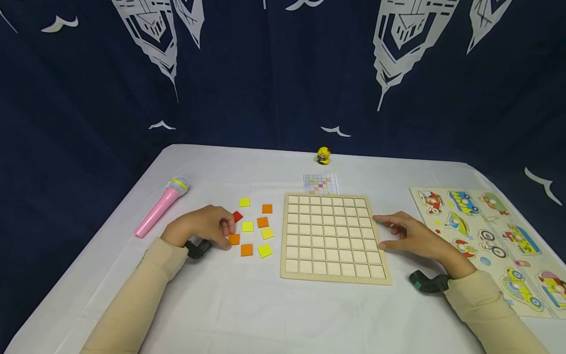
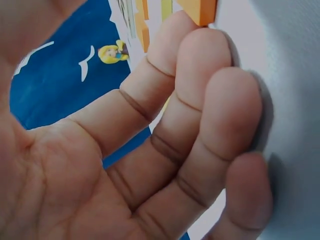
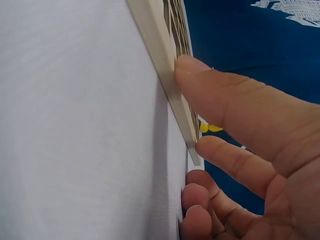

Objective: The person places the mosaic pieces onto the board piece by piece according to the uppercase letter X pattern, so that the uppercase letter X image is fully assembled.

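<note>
My left hand (image 1: 204, 223) is low over the table among small square tiles, its fingers bent and thumb apart. An orange tile (image 1: 233, 239) lies by its thumb, and a red tile (image 1: 237, 216), partly covered, is beside its fingers. In the left wrist view, the fingertips are close to an orange tile's edge (image 2: 200, 11); nothing shows in the palm. My right hand (image 1: 409, 236) touches the right rim of a wooden grid board (image 1: 336, 280) with thumb and index finger. The right wrist view shows its thumb (image 3: 235, 100) against that rim, other fingers curled below.
Yellow tiles (image 1: 265, 250) and orange tiles (image 1: 246, 250) lie left of the board. Behind it are a coloured grid card (image 1: 320, 183) and a yellow figurine (image 1: 323, 155). A pink microphone (image 1: 156, 211) lies left; a vehicle puzzle board (image 1: 486, 263) lies right, near the right forearm.
</note>
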The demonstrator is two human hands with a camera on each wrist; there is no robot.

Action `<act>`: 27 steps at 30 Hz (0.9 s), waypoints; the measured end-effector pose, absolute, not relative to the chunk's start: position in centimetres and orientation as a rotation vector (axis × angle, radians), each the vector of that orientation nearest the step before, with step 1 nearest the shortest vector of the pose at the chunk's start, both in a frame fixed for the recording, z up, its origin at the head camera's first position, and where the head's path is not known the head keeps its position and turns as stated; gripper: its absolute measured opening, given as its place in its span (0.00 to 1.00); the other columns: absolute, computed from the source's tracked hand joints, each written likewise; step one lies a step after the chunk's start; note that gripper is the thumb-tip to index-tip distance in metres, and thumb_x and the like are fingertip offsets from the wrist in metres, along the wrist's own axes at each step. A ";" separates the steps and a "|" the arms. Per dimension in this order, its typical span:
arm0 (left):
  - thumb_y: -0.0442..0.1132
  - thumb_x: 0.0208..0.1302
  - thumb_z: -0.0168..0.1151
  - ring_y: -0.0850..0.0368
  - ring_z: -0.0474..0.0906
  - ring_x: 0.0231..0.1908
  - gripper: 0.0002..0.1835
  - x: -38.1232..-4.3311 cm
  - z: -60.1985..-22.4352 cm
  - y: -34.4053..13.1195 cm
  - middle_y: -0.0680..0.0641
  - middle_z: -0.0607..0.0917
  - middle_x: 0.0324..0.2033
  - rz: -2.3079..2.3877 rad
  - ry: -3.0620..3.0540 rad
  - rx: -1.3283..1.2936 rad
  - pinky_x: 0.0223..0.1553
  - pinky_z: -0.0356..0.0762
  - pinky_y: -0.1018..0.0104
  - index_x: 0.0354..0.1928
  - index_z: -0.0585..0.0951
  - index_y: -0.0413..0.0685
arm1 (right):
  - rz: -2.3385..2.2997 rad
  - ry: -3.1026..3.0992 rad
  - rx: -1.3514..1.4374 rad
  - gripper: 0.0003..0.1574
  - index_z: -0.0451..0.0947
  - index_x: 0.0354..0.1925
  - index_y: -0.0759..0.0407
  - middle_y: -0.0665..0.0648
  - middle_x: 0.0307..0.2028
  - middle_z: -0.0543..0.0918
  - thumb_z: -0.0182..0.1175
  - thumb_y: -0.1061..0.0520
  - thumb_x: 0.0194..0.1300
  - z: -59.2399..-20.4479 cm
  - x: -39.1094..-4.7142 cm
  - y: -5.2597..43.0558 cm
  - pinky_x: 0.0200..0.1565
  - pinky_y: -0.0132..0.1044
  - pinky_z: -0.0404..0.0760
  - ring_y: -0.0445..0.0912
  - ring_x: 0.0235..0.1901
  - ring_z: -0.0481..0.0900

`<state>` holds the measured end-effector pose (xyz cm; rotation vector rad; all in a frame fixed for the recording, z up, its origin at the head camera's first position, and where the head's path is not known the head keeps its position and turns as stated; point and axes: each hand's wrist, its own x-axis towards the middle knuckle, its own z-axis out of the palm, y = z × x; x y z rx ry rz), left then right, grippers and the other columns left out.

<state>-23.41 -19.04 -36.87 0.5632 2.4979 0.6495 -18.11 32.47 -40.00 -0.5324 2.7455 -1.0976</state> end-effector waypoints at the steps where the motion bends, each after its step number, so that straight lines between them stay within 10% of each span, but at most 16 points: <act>1: 0.34 0.54 0.82 0.55 0.76 0.35 0.12 -23.4 -36.8 -19.1 0.50 0.81 0.30 0.655 2.494 0.568 0.41 0.75 0.62 0.35 0.84 0.48 | -1.093 2.745 -0.532 0.44 0.74 0.72 0.72 0.58 0.45 0.73 0.79 0.60 0.63 -40.0 -18.1 32.5 0.37 0.33 0.70 0.44 0.37 0.67; 27: 0.29 0.53 0.74 0.58 0.81 0.33 0.12 -24.6 -36.1 -17.4 0.51 0.85 0.30 0.911 2.562 0.883 0.42 0.81 0.64 0.39 0.82 0.43 | -1.087 2.754 -0.551 0.44 0.74 0.72 0.72 0.58 0.44 0.72 0.79 0.61 0.63 -40.2 -18.1 32.5 0.37 0.33 0.70 0.43 0.38 0.66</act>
